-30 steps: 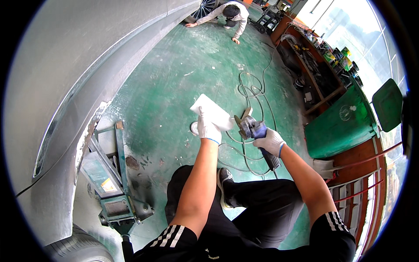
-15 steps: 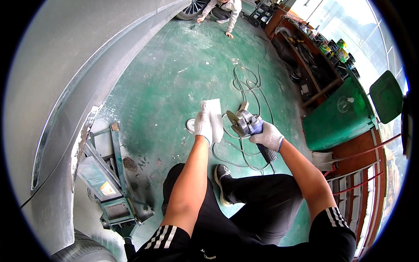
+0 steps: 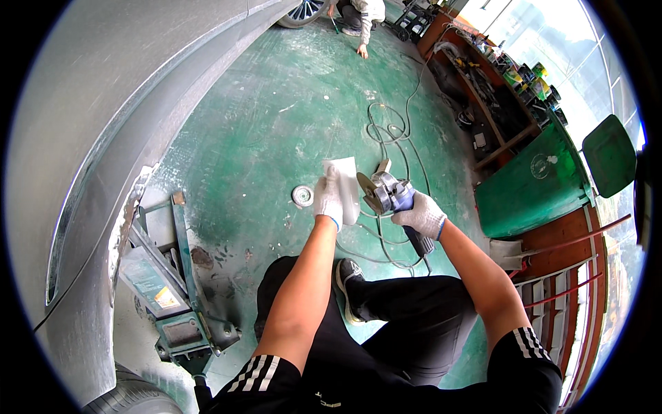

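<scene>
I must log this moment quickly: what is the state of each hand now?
Left hand: closed on a white sheet.
Right hand: closed on the angle grinder.

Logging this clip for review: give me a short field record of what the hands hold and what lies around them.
left hand: gloved, holds a white sheet by its edge
right hand: gloved, grips an angle grinder, disc turned toward the sheet
contact: cannot tell if the disc touches the sheet
floor: green, with a coiled cable and a spare disc
left side: grey car body, floor jack under it
right side: green bin, cluttered workbench
far end: another person crouching by a wheel
</scene>
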